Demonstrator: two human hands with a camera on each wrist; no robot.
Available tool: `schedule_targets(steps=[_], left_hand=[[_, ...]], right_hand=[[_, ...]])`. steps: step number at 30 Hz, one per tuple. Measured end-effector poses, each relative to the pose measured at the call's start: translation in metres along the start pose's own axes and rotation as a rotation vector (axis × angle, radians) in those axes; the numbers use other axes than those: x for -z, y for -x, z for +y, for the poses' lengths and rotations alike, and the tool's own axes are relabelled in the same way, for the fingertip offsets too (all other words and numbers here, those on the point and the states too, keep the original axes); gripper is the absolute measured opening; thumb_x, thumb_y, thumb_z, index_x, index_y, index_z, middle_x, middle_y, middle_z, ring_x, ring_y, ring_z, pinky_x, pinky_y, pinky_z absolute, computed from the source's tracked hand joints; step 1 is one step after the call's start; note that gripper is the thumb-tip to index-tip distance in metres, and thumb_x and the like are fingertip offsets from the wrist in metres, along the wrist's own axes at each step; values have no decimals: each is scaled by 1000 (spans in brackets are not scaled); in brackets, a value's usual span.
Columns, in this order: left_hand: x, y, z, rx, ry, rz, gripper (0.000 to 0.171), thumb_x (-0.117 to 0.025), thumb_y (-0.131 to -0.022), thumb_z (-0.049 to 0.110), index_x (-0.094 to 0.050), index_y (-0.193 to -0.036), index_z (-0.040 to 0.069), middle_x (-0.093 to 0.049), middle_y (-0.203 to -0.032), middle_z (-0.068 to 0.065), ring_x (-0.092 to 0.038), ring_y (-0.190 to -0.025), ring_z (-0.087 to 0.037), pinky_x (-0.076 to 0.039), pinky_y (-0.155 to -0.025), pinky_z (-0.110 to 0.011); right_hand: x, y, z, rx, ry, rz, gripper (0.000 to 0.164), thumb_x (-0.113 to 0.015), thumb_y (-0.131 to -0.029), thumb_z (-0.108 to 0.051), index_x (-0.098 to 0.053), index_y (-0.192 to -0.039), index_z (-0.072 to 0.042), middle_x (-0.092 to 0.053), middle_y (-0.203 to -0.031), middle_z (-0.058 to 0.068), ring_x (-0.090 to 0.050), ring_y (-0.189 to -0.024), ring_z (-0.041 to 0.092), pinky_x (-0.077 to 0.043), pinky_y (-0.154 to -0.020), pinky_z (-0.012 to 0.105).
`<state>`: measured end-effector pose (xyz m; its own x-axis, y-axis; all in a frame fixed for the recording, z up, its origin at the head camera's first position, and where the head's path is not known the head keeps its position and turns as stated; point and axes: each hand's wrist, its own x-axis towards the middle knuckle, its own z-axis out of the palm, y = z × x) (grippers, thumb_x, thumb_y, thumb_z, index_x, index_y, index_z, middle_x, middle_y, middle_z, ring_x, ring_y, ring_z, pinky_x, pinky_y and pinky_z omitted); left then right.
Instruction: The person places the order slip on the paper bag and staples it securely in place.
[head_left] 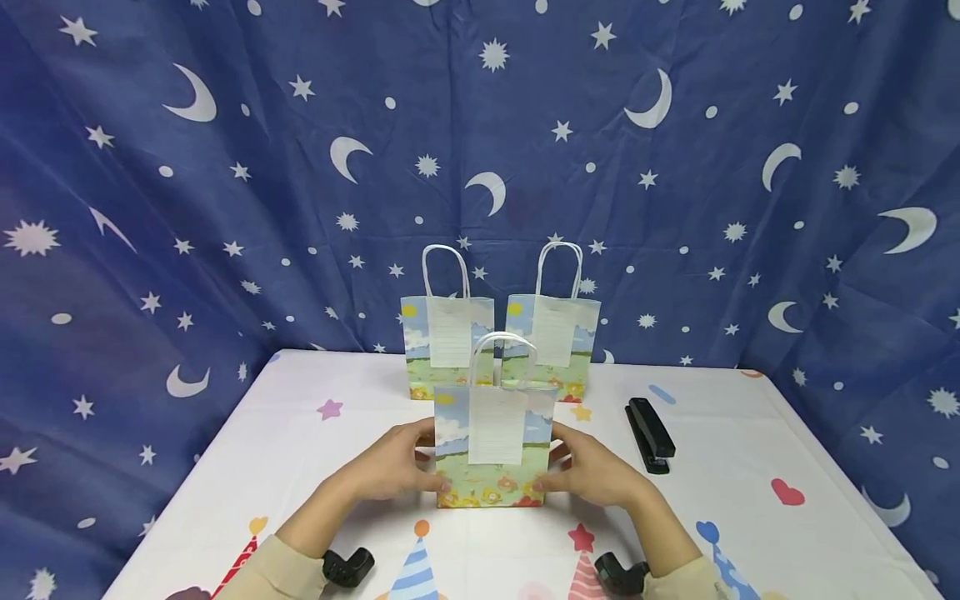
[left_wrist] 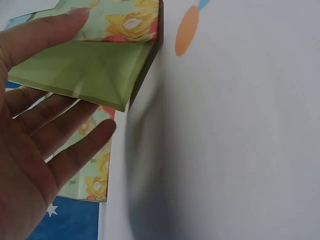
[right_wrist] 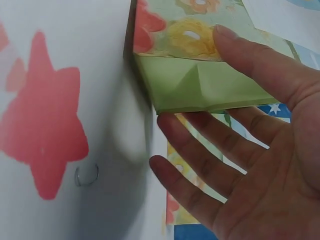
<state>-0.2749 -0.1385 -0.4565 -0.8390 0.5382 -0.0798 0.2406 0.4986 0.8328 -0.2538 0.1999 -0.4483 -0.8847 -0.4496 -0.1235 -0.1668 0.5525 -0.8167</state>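
A small paper gift bag [head_left: 491,483] with a flower-meadow print stands upright at the middle of the table, a white lined card on its front and white handles raised. My left hand [head_left: 401,462] grips its left side, thumb on the front panel and fingers behind. On the opposite side my right hand [head_left: 592,467] holds it the same way. The wrist views show the bag's plain green side panels [left_wrist: 90,67] between thumb and fingers. Two matching gift bags, a left one [head_left: 416,342] and a right one [head_left: 585,342], stand behind it.
A black stapler [head_left: 649,435] lies on the table to the right of the bags. One bent staple [right_wrist: 86,175] rests on the white patterned tablecloth [head_left: 300,433]. A blue curtain [head_left: 480,108] with moons and stars hangs behind and beside the table.
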Motion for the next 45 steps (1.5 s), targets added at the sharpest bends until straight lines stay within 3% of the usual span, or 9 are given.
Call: schedule_targets(steps=[6, 12, 20, 27, 37, 45], left_hand=[[3, -5, 3, -26, 38, 101, 62, -90, -80, 28, -57, -130, 14, -66, -131, -6, -64, -127, -30, -53, -107, -46], [7, -13, 10, -7, 124, 188, 75, -89, -83, 27, -50, -144, 10, -59, -143, -12, -61, -132, -34, -50, -110, -49], [10, -22, 17, -72, 103, 227, 76, -88, -85, 28, -49, -147, 10, -61, -142, -12, -63, -130, -32, -52, -109, -45], [12, -32, 18, -71, 61, 263, 77, -89, -84, 30, -51, -148, 12, -64, -139, -8, -63, -128, -31, -52, -107, -48], [5, -50, 5, -60, 77, 242, 72, -88, -85, 25, -53, -147, 14, -62, -142, -6, -63, -127, -28, -54, -105, -46], [-2, -60, -2, -28, 75, 261, 74, -87, -86, 26, -51, -149, 12, -60, -143, -8, -64, -127, -32, -55, -103, -48]], right_hand=[[8, -4, -5, -25, -39, 98, 62, -88, -84, -29, -56, -135, -14, -65, -126, 4, -62, -114, 24, -52, -92, 41], [15, -5, -10, -39, -89, 196, 75, -87, -85, -27, -49, -145, -2, -57, -139, 14, -62, -120, 29, -53, -96, 42], [23, -11, -10, 20, -127, 208, 66, -85, -88, -23, -53, -144, -6, -62, -138, 14, -63, -124, 32, -55, -100, 46], [27, -15, -9, 9, -111, 215, 63, -85, -88, -26, -55, -142, -10, -61, -139, 13, -62, -125, 33, -54, -101, 50], [25, -27, 9, -24, -74, 233, 60, -83, -89, -25, -56, -142, -13, -64, -137, 10, -63, -121, 30, -49, -102, 53], [21, -36, 18, -26, -110, 237, 61, -80, -92, -19, -53, -146, -8, -60, -140, 17, -65, -114, 30, -51, -93, 44]])
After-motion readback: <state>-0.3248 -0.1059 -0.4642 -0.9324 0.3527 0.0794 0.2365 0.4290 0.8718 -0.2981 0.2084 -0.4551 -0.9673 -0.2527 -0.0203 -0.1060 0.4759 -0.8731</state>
